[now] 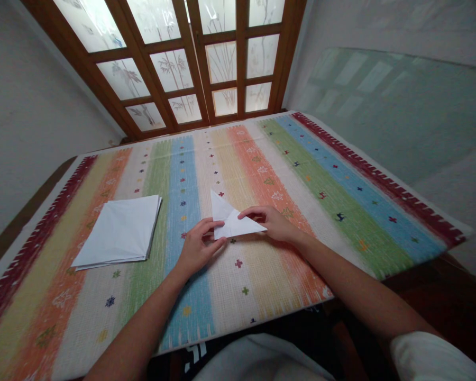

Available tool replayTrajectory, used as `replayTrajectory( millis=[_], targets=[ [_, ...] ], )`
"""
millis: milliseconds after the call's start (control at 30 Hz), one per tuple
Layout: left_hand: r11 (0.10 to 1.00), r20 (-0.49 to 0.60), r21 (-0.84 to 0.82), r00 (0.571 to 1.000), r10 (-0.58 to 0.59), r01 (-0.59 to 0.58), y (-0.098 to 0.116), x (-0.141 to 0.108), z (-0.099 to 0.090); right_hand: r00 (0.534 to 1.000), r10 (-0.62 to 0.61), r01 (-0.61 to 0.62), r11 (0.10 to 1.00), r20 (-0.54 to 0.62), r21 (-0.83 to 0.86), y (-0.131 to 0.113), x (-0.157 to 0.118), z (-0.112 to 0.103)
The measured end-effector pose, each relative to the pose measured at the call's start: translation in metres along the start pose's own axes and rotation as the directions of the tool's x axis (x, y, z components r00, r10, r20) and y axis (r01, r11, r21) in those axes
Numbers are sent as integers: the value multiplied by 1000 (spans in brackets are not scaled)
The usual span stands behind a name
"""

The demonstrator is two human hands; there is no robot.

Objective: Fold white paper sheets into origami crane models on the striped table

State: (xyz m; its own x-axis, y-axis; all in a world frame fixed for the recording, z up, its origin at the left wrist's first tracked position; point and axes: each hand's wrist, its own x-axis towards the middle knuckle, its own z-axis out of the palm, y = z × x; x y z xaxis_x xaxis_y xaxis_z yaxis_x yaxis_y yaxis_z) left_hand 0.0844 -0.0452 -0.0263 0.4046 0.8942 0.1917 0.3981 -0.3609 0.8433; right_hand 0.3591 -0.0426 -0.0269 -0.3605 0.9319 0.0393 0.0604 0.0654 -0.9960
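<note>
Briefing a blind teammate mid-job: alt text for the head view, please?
The left hand and right hand hold a folded white paper triangle on a striped multicoloured rug. A stack of white paper lies to the left.

Head-worn view, angled down onto left hand (200, 246) and right hand (273, 222)

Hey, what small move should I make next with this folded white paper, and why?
Probably press along the fold to sharpen the crease. Your left hand and right hand are both at the folded paper triangle, and its upper flap looks slightly loose, so firming it seems sensible before touching the stack of white paper.
</note>
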Motion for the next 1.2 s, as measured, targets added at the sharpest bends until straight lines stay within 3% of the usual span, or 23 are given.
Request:
replayTrajectory(
  millis=[167, 300, 467, 633, 733, 1067, 1200],
  targets=[
    [1000, -18, 9, 1000, -2, 2, 1, 2, -2, 992, -129, 125, 976, -6, -180, -1, 0, -1],
    [993, 14, 69, 995, 99, -100, 4, 1, -2, 963, -267, 244, 911, -26, -334, -3, 0, 2],
    [976, 90, 77, 976, 199, -206, 8, -4, 2, 973, -223, 208, 959, -61, -190, -4, 1, 11],
    [998, 99, -58, 994, 45, -39, 8, -5, 5, 989, -52, 48, 998, -135, -31, -2, 1, 20],
    [991, 101, -131, 995, -7, 20, 8, -5, 5, 991, -24, 26, 1000, -135, 11, -2, 0, 20],
    [977, 34, -209, 999, -39, 45, 5, -3, 3, 983, -182, 180, 982, -26, -62, -5, -2, 13],
    [946, 51, -315, 997, -59, 72, 4, -1, 2, 975, -222, 221, 974, -18, -52, -4, -3, 14]
  ],
)
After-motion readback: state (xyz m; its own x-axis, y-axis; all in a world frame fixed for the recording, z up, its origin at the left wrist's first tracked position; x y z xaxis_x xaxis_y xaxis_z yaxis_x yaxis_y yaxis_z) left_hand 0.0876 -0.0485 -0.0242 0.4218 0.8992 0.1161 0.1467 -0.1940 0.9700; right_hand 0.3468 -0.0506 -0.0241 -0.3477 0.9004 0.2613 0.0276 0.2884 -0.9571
